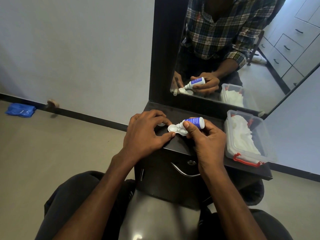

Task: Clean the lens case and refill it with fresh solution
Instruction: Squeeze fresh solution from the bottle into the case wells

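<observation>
A white lens case (pixel 173 129) with two open wells lies on the dark cabinet top (pixel 180 144). My left hand (pixel 145 134) pinches its left well between thumb and forefinger. My right hand (pixel 206 137) grips a small white solution bottle (pixel 192 123) with a blue label. The bottle is tipped to the left, its nozzle over the left well. A small clear cap (pixel 161 125) lies behind my left fingers, partly hidden.
A clear plastic box (pixel 249 153) with red clips, holding white tissue, stands at the right of the cabinet top. A dark-framed mirror (pixel 225 49) rises behind. A drawer handle (pixel 183 170) sits below the top. A blue bag (pixel 20 110) lies on the floor far left.
</observation>
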